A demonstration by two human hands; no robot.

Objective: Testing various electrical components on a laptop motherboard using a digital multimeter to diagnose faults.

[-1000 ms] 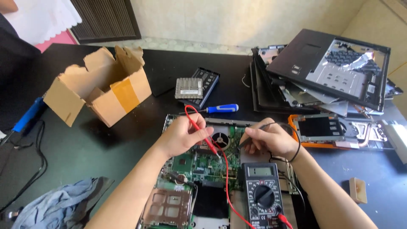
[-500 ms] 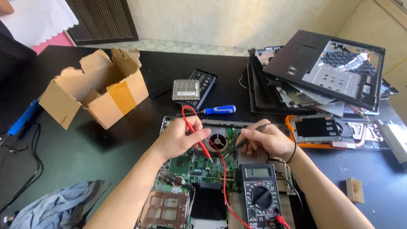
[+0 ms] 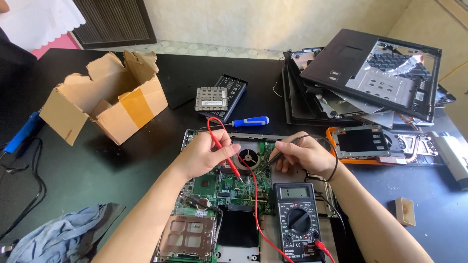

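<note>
Black desk (image 3: 204,78) takes up pretty much the whole view, and it's cluttered. Biggest thing on it is the stack of stripped laptop shells (image 3: 365,78) up at 1 to 2 o'clock, lids and metal trays piled crooked. Over at 10 o'clock sits a torn cardboard box (image 3: 105,100), flaps open, with a strip of tan tape on the side.

Dead centre, running down to 6 o'clock, is the bare green motherboard (image 3: 226,187) with its round fan (image 3: 248,157) near the top edge. Both hands are working right over it. Down at 8 o'clock there's a crumpled blue-grey rag (image 3: 58,236).

Just right of the board at 3 o'clock: an orange-framed drive caddy (image 3: 360,143). At 5 to 6 o'clock a dark multimeter (image 3: 297,221) lies on the lower board, dial facing up, red and black leads plugged into its bottom.

Left hand (image 3: 204,153) has its fingers closed around the red probe (image 3: 233,168), tip down on the board just below the fan; its red wire (image 3: 214,124) loops up toward 12. Right hand (image 3: 304,155) has fingers pinched on the black probe (image 3: 268,160), angled in from the right, tip near the fan too. The two tips are close but apart.

Smaller stuff toward 12 o'clock: a black battery pack (image 3: 233,90) with a silver finned heatsink (image 3: 211,99) resting on it, and a blue-handled screwdriver (image 3: 248,122) just above the board.
</note>
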